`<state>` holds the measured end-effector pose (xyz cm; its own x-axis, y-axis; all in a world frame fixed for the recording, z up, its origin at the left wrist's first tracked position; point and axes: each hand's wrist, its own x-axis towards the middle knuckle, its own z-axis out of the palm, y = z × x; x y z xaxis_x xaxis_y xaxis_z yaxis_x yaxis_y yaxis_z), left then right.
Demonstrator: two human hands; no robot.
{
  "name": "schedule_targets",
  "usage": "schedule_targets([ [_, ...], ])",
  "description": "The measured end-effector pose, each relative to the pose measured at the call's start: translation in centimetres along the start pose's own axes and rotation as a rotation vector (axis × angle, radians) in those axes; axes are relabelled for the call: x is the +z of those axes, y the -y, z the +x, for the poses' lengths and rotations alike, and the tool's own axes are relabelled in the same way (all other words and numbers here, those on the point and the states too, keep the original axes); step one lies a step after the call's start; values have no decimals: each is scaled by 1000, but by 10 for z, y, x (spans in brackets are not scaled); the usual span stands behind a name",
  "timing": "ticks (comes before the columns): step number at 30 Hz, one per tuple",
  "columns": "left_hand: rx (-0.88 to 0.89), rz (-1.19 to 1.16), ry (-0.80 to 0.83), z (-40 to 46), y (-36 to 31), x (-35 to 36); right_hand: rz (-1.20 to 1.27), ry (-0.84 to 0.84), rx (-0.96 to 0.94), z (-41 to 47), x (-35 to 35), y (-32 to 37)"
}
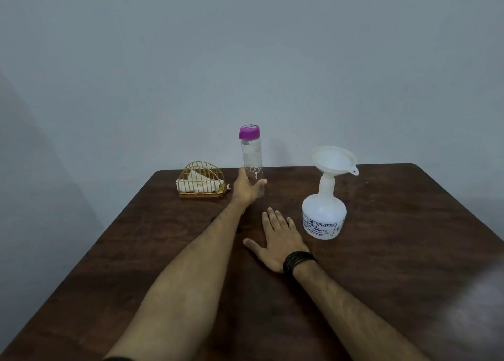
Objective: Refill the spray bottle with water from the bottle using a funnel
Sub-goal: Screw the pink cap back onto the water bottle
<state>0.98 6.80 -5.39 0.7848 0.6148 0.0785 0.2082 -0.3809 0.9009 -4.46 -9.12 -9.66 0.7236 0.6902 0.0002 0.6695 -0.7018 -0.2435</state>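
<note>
1. Gripping the lower half of the clear water bottle [252, 160], the left hand [246, 187] is curling its thumb and fingers round the barrel while the bottle is standing upright on the wooden table [409, 251], at about twelve o'clock from the person.
2. Lying flat and relaxed on the table, the right hand [275, 240] is holding nothing; it is resting between the bottle and the spray bottle [324, 218], touching neither.
3. Standing at about two o'clock from the right hand, the white spray bottle is carrying the white funnel [334, 160] in its open neck, the funnel sitting a little tilted.
4. Handling is looking easy but touchy: the bottle is rigid, smooth plastic (likely slippery if wet), and its weight is depending on a water level that I cannot read.
5. Sitting well above the grip, the purple cap [249, 132] is looking closed, so it will probably need opening before any pouring.
6. Gripping mid-barrel seems wise, keeping the bottle balanced during tipping.
7. Looking light and top-heavy, the funnel may be needing the right hand to steady it.
8. Sitting at nine o'clock from the bottle, a wire napkin holder [201, 182] is keeping clear of the grip.
</note>
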Motion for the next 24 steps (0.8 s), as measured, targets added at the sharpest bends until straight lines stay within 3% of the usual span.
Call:
schedule_targets([
  [14, -51, -128, -40, 15, 22, 9, 14, 8, 9, 5, -2, 0],
  [18, -89, -46, -13, 6, 19, -4, 22, 12, 15, 6, -4, 0],
  [24, 22, 81, -15, -13, 16, -44, 13, 14, 21, 6, -3, 1],
])
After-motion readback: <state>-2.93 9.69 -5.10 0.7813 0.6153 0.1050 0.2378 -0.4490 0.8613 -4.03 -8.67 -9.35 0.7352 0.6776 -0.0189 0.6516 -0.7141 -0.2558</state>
